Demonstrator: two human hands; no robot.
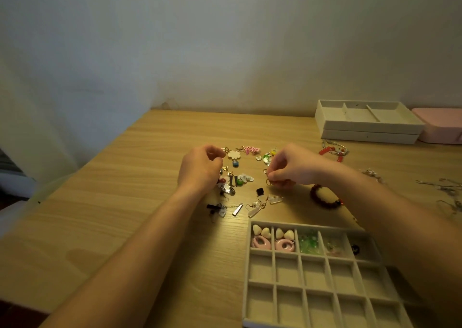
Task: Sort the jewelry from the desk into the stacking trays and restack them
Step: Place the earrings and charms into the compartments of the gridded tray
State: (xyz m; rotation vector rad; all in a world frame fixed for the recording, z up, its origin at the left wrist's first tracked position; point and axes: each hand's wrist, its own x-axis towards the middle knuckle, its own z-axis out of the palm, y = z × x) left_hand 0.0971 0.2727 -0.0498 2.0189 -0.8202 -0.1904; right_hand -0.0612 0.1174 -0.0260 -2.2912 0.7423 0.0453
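Note:
Several small earrings and charms [237, 177] lie scattered on the wooden desk [125, 202]. My left hand [200, 167] hovers over the left side of the pile with curled fingers; what it holds is hidden. My right hand [290, 167] pinches a small gold-hooked earring [269, 181] just above the desk. A grey grid tray [315, 280] sits at the front right; its back row holds cream hearts, pink hoops, green beads and a dark piece. Two stacked white trays [367, 122] stand at the back right.
A dark red bead bracelet [322, 197] lies under my right wrist, and a red bracelet [332, 152] lies further back. Silver chains [445, 190] sprawl at the right edge. A pink box [442, 125] stands beside the stacked trays. A wall closes the desk's far side.

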